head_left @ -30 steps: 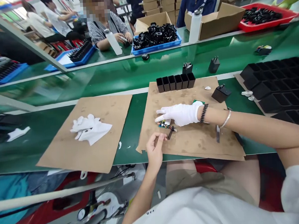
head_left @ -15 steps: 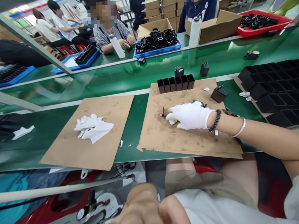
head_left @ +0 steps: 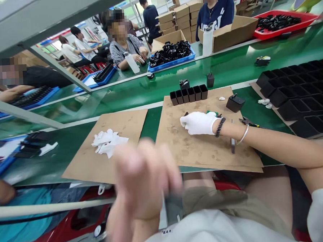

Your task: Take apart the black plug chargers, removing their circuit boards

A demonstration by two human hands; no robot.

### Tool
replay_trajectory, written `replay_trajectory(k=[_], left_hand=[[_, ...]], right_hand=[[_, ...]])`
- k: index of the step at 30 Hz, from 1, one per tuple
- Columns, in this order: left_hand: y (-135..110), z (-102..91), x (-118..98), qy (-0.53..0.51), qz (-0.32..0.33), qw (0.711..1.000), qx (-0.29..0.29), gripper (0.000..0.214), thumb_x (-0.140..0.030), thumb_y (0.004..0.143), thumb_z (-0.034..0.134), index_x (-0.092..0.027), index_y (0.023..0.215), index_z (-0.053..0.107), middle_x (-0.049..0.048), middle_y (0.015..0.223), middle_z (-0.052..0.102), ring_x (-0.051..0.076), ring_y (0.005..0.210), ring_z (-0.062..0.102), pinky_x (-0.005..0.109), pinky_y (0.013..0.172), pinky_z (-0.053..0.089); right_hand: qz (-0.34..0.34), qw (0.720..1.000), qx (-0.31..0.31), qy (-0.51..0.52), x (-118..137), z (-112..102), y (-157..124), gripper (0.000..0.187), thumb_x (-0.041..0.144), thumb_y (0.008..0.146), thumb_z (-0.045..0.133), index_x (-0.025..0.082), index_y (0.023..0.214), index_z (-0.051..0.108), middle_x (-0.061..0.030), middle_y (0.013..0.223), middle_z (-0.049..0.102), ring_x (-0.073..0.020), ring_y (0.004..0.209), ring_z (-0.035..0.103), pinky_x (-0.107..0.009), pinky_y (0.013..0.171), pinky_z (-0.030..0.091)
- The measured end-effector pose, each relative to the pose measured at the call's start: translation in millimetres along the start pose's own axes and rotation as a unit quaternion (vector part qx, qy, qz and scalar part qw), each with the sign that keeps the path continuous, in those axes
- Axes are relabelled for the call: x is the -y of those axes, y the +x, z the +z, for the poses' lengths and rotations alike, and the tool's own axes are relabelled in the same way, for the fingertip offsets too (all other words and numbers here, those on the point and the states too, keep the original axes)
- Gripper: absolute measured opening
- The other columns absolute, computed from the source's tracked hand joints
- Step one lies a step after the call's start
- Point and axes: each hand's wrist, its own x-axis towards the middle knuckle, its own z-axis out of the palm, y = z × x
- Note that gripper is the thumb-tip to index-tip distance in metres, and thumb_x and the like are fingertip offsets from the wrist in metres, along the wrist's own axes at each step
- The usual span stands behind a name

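My right hand (head_left: 201, 124), in a white glove, is closed over the right cardboard sheet (head_left: 201, 155). A small dark piece (head_left: 186, 114) shows at its fingertips; what the fingers hold is mostly hidden. Just behind the glove, a green circuit board (head_left: 212, 113) is partly covered. Bare and raised in front of the bench, my left hand (head_left: 145, 176) is smeared by motion, so its fingers are unclear. Crumpled white gloves (head_left: 108, 141) lie on the left cardboard sheet (head_left: 82, 165).
A row of black open cases (head_left: 188, 95) stands at the cardboard's back edge. A black plug adapter (head_left: 235, 103), pliers (head_left: 246, 122) and a metal strip (head_left: 232, 142) lie right. More black cases (head_left: 300, 92) fill the far right. Co-workers sit across the green bench behind a blue tray (head_left: 171, 62).
My left hand has risen from the lower edge to in front of the bench. My right hand stays over the cardboard; the piece with yellow at its fingers is now mostly hidden. The view has shifted.
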Motion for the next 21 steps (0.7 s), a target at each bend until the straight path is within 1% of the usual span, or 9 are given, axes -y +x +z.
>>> replay_trajectory(k=[2, 3, 5, 6, 8, 10, 13, 16, 21], left_hand=[[77, 12.3, 14, -0.05, 0.056, 0.995, -0.059, 0.087, -0.086, 0.067, 0.045, -0.046, 0.143, 0.041, 0.0084, 0.114, 0.07, 0.035, 0.121, 0.065, 0.054, 0.083, 0.058], [115, 21.3, 25, -0.066, 0.095, 0.992, -0.058, 0.08, -0.079, 0.076, 0.05, -0.038, 0.145, 0.039, 0.0096, 0.129, 0.065, 0.033, 0.131, 0.06, 0.051, 0.095, 0.057], [181, 42.4, 53, -0.078, 0.126, 0.989, -0.013, 0.081, -0.059, 0.074, 0.074, -0.028, 0.141, 0.042, 0.0128, 0.148, 0.053, 0.033, 0.146, 0.047, 0.045, 0.113, 0.047], [206, 53.5, 68, -0.087, 0.087, 0.992, 0.013, 0.089, -0.049, 0.069, 0.083, -0.024, 0.143, 0.041, 0.0156, 0.153, 0.049, 0.034, 0.15, 0.042, 0.046, 0.118, 0.041], [240, 74.5, 93, -0.109, 0.011, 0.992, 0.06, 0.104, -0.034, 0.061, 0.091, -0.022, 0.148, 0.035, 0.0205, 0.158, 0.043, 0.038, 0.15, 0.04, 0.051, 0.119, 0.038], [256, 91.6, 110, -0.125, -0.005, 0.989, 0.074, 0.113, -0.027, 0.057, 0.093, -0.021, 0.151, 0.031, 0.0235, 0.164, 0.034, 0.038, 0.148, 0.043, 0.049, 0.117, 0.043], [261, 105.9, 125, -0.149, -0.011, 0.987, 0.065, 0.12, -0.02, 0.053, 0.093, -0.02, 0.153, 0.026, 0.0258, 0.168, 0.021, 0.036, 0.146, 0.046, 0.045, 0.116, 0.045], [263, 109.0, 133, -0.159, -0.022, 0.986, 0.054, 0.116, -0.016, 0.051, 0.092, -0.018, 0.15, 0.031, 0.0263, 0.166, 0.027, 0.036, 0.146, 0.046, 0.046, 0.118, 0.043], [272, 109.3, 137, -0.163, -0.024, 0.985, 0.048, 0.093, -0.016, 0.051, 0.092, -0.016, 0.132, 0.048, 0.0199, 0.142, 0.058, 0.035, 0.138, 0.054, 0.049, 0.115, 0.046]], right_hand=[[-0.012, 0.995, -0.008, 0.094, -7, -10, -9, 0.03, 0.014, 0.081, 0.062, 0.019, 0.11, 0.061, -0.0104, 0.103, 0.074, -0.0251, 0.094, 0.072, -0.035, 0.08, 0.056], [-0.026, 0.991, -0.006, 0.135, -10, -15, -15, 0.032, 0.015, 0.083, 0.061, 0.018, 0.115, 0.057, -0.0095, 0.104, 0.075, -0.0222, 0.092, 0.072, -0.033, 0.079, 0.057], [-0.054, 0.966, -0.001, 0.251, -17, -20, -32, 0.03, 0.022, 0.089, 0.06, 0.019, 0.118, 0.053, -0.0081, 0.106, 0.075, -0.0179, 0.091, 0.073, -0.031, 0.082, 0.058], [-0.061, 0.94, 0.002, 0.337, -20, -20, -41, 0.028, 0.027, 0.09, 0.061, 0.019, 0.116, 0.054, -0.0072, 0.105, 0.076, -0.0169, 0.092, 0.073, -0.031, 0.084, 0.059], [-0.051, 0.843, 0.008, 0.535, -25, -16, -62, 0.027, 0.031, 0.086, 0.07, 0.019, 0.108, 0.059, -0.0055, 0.1, 0.076, -0.0164, 0.093, 0.073, -0.033, 0.089, 0.059], [-0.022, 0.725, 0.008, 0.689, -27, -6, -82, 0.029, 0.027, 0.082, 0.077, 0.018, 0.105, 0.063, -0.004, 0.099, 0.076, -0.0164, 0.095, 0.073, -0.034, 0.095, 0.058], [0.028, 0.623, -0.026, 0.782, -27, 11, -107, 0.023, 0.02, 0.085, 0.074, 0.019, 0.107, 0.067, -0.001, 0.101, 0.075, -0.0136, 0.098, 0.073, -0.03, 0.095, 0.059], [0.045, 0.556, -0.052, 0.828, -26, 27, -126, 0.023, 0.018, 0.09, 0.069, 0.019, 0.114, 0.069, 0.0004, 0.1, 0.074, -0.0104, 0.096, 0.072, -0.025, 0.091, 0.061], [0.036, 0.494, -0.037, 0.868, -27, 51, -147, 0.025, 0.025, 0.093, 0.07, 0.024, 0.118, 0.072, 0.0005, 0.105, 0.075, -0.0115, 0.1, 0.072, -0.029, 0.094, 0.062]])
